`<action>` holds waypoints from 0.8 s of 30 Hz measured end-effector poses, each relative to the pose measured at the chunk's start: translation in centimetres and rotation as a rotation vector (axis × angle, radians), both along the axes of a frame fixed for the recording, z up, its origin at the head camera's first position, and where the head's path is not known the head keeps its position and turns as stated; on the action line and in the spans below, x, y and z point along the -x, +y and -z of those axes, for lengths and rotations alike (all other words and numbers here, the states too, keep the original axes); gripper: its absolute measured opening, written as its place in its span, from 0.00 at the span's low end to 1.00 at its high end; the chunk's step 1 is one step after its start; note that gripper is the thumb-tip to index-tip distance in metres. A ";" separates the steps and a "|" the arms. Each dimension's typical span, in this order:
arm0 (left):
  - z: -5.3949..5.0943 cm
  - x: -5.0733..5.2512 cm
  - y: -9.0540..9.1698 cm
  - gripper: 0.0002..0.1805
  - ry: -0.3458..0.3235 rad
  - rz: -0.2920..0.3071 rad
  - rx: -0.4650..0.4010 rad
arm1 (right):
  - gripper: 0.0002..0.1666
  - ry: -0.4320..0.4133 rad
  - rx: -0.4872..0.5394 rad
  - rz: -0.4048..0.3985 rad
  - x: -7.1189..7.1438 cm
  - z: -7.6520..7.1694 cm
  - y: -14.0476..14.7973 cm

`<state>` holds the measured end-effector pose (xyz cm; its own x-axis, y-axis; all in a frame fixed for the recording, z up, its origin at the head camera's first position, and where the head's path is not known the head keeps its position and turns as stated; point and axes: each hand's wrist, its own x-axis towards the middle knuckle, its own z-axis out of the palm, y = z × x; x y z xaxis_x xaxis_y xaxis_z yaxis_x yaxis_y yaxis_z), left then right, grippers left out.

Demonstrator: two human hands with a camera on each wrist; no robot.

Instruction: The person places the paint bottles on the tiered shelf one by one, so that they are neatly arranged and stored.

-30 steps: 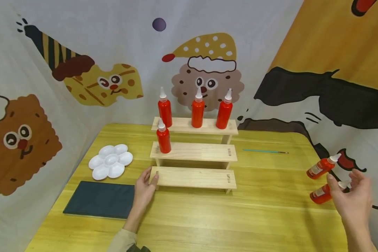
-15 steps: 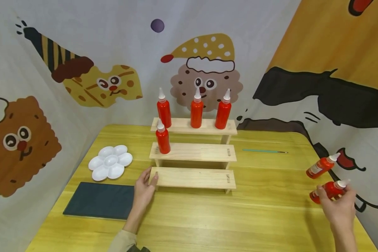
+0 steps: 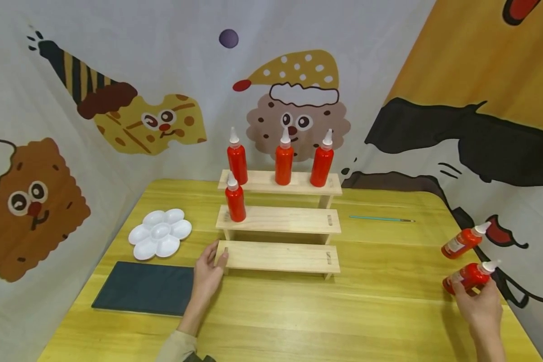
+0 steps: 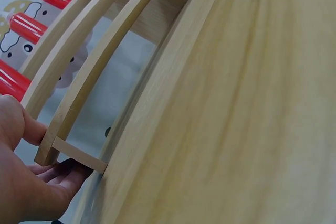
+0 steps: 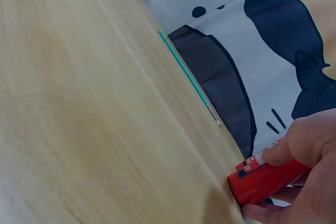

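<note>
My left hand (image 3: 208, 271) grips the left end of the lowest step of a three-step wooden rack (image 3: 278, 256). In the left wrist view, the thumb lies on the step's top and the fingers reach under it. Over at the table's right edge, my right hand (image 3: 479, 306) holds a red squeeze bottle (image 3: 468, 275) with a white nozzle, thumb on one side and fingers on the other. Just behind it stands a second red bottle (image 3: 463, 242) with a label. Three more red bottles (image 3: 283, 165) stand on the top step, and one bottle (image 3: 235, 202) is on the middle step's left end.
A white flower-shaped palette (image 3: 160, 233) lies left of the rack, with a dark flat rectangular board (image 3: 145, 287) in front of it. Right of the rack is a thin turquoise paintbrush (image 3: 380, 218). A printed cloth (image 3: 172, 60) hangs behind the table (image 3: 344, 322).
My right hand has come in leftward and taken hold of the nearer red bottle, which has shifted slightly. The left hand keeps its grip on the rack.
</note>
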<state>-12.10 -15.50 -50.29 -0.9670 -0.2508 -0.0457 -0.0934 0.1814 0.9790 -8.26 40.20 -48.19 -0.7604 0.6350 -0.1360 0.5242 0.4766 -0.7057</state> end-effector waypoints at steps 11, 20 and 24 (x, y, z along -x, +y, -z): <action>0.2 0.0 -0.2 0.28 -0.016 0.008 -0.007 | 0.39 0.070 -0.035 0.044 0.0 0.0 -0.8; 0.0 0.0 -0.1 0.28 -0.021 0.001 0.000 | 0.39 0.166 -0.079 0.025 0.2 -1.7 -2.5; 0.0 0.0 -0.1 0.29 -0.025 0.002 0.005 | 0.39 0.186 -0.092 -0.006 0.3 -2.6 -3.4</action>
